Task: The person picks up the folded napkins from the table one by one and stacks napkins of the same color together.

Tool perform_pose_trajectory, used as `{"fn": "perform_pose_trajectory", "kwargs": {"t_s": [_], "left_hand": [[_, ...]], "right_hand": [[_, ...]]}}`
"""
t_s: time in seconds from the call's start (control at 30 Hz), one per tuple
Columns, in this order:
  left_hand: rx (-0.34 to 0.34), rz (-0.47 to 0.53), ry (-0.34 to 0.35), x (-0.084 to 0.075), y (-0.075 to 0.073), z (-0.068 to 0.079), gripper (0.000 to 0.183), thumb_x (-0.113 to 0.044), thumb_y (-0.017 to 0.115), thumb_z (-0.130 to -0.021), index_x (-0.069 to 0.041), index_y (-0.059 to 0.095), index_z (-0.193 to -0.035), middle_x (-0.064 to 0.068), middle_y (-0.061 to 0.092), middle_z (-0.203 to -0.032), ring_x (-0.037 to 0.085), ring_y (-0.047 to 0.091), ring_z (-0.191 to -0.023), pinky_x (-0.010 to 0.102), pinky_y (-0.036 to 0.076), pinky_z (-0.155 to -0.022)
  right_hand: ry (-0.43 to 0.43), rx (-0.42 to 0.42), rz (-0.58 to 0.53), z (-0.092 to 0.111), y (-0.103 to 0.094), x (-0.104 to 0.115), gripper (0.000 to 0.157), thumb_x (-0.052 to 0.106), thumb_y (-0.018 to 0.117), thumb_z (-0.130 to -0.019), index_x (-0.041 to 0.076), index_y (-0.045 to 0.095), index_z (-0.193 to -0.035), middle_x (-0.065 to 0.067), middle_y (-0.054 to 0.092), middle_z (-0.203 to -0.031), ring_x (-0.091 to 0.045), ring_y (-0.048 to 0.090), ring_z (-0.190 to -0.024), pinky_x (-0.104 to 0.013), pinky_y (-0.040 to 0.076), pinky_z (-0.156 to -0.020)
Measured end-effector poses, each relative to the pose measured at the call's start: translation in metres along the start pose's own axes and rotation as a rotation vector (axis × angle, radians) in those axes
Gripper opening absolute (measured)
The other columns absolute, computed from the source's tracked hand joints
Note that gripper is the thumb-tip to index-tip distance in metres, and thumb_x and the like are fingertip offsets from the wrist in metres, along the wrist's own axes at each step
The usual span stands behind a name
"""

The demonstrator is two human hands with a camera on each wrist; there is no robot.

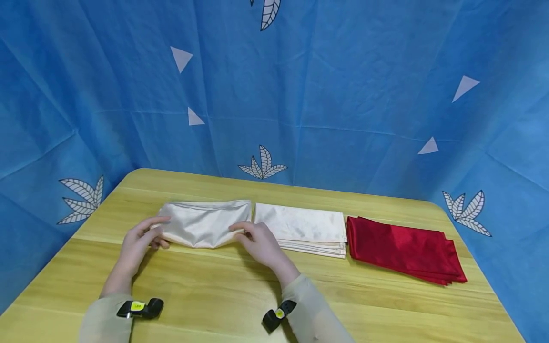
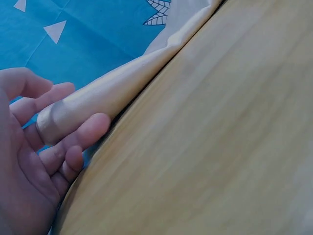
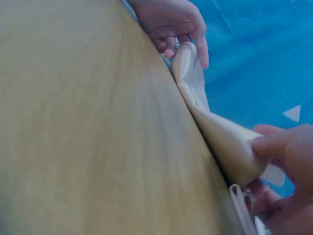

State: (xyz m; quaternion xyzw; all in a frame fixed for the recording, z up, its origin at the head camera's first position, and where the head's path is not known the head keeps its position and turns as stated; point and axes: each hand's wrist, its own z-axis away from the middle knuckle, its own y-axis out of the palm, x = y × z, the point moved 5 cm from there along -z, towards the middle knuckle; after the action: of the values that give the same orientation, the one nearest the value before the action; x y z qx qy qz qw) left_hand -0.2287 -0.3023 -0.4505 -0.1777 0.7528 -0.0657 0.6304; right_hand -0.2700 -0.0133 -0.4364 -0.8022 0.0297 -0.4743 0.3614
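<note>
A folded silvery-white satin cloth (image 1: pixel 201 221) lies toward the back left of the wooden table, its front edge sagging between both hands. My left hand (image 1: pixel 139 238) grips its left end; in the left wrist view the cloth's rolled edge (image 2: pixel 93 105) passes between the fingers of that hand (image 2: pixel 39 132). At the front right corner, my right hand (image 1: pixel 259 240) pinches the cloth between thumb and fingers. The right wrist view shows this corner (image 3: pixel 234 147) lifted in a curved fold, with the right hand (image 3: pixel 288 166) beside it.
Just right of the held cloth is a stack of folded white cloths (image 1: pixel 304 224). Farther right lies a stack of folded red satin cloths (image 1: pixel 403 250). The wooden table (image 1: pixel 206 295) backs onto a blue patterned curtain (image 1: pixel 343 95).
</note>
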Motion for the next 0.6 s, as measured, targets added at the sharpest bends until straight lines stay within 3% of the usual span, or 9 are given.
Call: {"fn": "perform_pose_trajectory", "kwargs": {"t_s": [0.17, 0.23, 0.33, 0.4, 0.47, 0.57, 0.6], "left_hand": [[-0.025, -0.081, -0.041, 0.004, -0.002, -0.001, 0.037, -0.023, 0.055, -0.098, 0.002, 0.059, -0.126, -0.006, 0.061, -0.096, 0.009, 0.06, -0.074, 0.023, 0.052, -0.063], [-0.046, -0.109, -0.062, 0.005, -0.003, -0.001, 0.036, -0.022, 0.056, -0.097, 0.001, 0.061, -0.124, -0.003, 0.057, -0.088, 0.008, 0.054, -0.072, 0.022, 0.051, -0.063], [-0.072, -0.157, -0.073, 0.007, -0.006, -0.001, 0.033, -0.021, 0.057, -0.097, -0.001, 0.064, -0.122, 0.001, 0.055, -0.078, 0.009, 0.049, -0.07, 0.02, 0.047, -0.063], [-0.081, -0.169, -0.065, 0.008, -0.007, -0.002, 0.031, -0.02, 0.057, -0.097, -0.001, 0.065, -0.12, -0.003, 0.06, -0.082, 0.006, 0.05, -0.075, 0.019, 0.044, -0.065], [-0.081, -0.157, -0.052, 0.008, -0.008, -0.002, 0.029, -0.018, 0.057, -0.097, 0.0, 0.066, -0.118, -0.008, 0.065, -0.097, 0.001, 0.051, -0.086, 0.016, 0.043, -0.07], [-0.063, -0.09, -0.039, 0.008, -0.009, -0.001, 0.029, -0.015, 0.056, -0.097, 0.003, 0.065, -0.118, -0.016, 0.062, -0.111, -0.003, 0.051, -0.099, 0.016, 0.046, -0.072], [-0.046, -0.053, -0.036, 0.007, -0.009, -0.001, 0.029, -0.015, 0.055, -0.098, 0.004, 0.064, -0.118, -0.016, 0.061, -0.112, -0.002, 0.051, -0.099, 0.018, 0.048, -0.072]], "right_hand": [[0.063, 0.144, 0.219, 0.003, 0.001, 0.011, 0.023, 0.012, 0.053, -0.098, 0.018, 0.065, -0.118, 0.004, 0.067, -0.089, -0.007, 0.047, -0.062, -0.022, 0.042, -0.064], [0.083, 0.189, 0.261, 0.005, 0.001, 0.015, 0.024, 0.013, 0.052, -0.099, 0.019, 0.064, -0.119, 0.004, 0.068, -0.101, -0.01, 0.058, -0.076, -0.024, 0.047, -0.074], [0.108, 0.221, 0.258, 0.007, -0.002, 0.016, 0.024, 0.015, 0.05, -0.1, 0.019, 0.064, -0.119, 0.004, 0.066, -0.112, -0.014, 0.062, -0.098, -0.028, 0.048, -0.085], [0.136, 0.234, 0.19, 0.009, -0.004, 0.014, 0.024, 0.015, 0.048, -0.101, 0.019, 0.064, -0.119, -0.001, 0.068, -0.103, -0.017, 0.064, -0.091, -0.029, 0.049, -0.079], [0.176, 0.237, 0.063, 0.009, -0.005, 0.01, 0.025, 0.015, 0.046, -0.102, 0.017, 0.064, -0.118, -0.006, 0.066, -0.094, -0.018, 0.063, -0.08, -0.029, 0.05, -0.069], [0.263, 0.232, -0.218, 0.008, -0.004, 0.004, 0.027, 0.015, 0.042, -0.103, 0.015, 0.063, -0.121, -0.01, 0.062, -0.095, -0.02, 0.061, -0.072, -0.028, 0.052, -0.061], [0.291, 0.225, -0.323, 0.008, -0.003, 0.002, 0.028, 0.015, 0.042, -0.103, 0.014, 0.062, -0.123, -0.009, 0.061, -0.101, -0.021, 0.064, -0.077, -0.03, 0.054, -0.063]]}}
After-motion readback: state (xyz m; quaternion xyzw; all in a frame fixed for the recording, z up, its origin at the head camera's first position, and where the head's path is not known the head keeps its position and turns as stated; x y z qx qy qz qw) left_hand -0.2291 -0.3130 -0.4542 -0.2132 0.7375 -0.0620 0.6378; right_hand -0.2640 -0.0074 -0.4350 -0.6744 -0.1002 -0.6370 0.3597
